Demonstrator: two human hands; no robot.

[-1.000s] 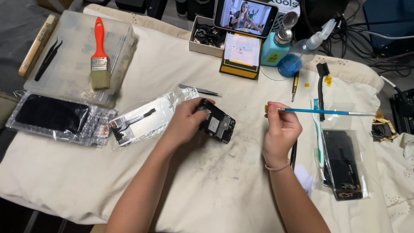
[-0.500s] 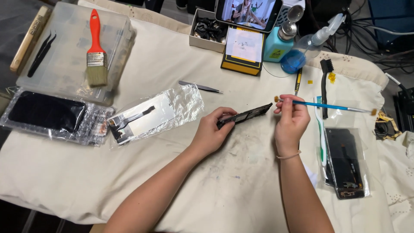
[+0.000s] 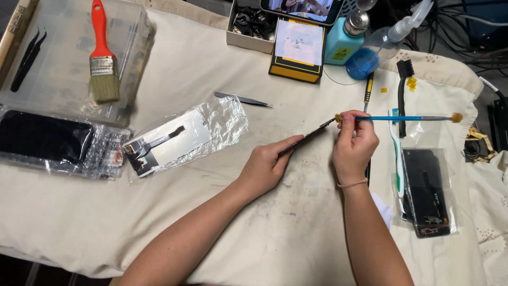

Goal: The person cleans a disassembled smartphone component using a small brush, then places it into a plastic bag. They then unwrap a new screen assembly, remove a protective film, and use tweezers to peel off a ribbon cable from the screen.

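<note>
Left hand grips a phone frame edge-on above the cloth. Right hand pinches a blue brush, bristles at the frame's tip. Yellow-black box and silver foil bag lie beyond.

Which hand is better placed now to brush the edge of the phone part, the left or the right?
The right hand, probably. It already holds the thin blue brush, whose bristle end meets the upper tip of the phone part. The left hand grips that part edge-on, so it looks occupied.
</note>
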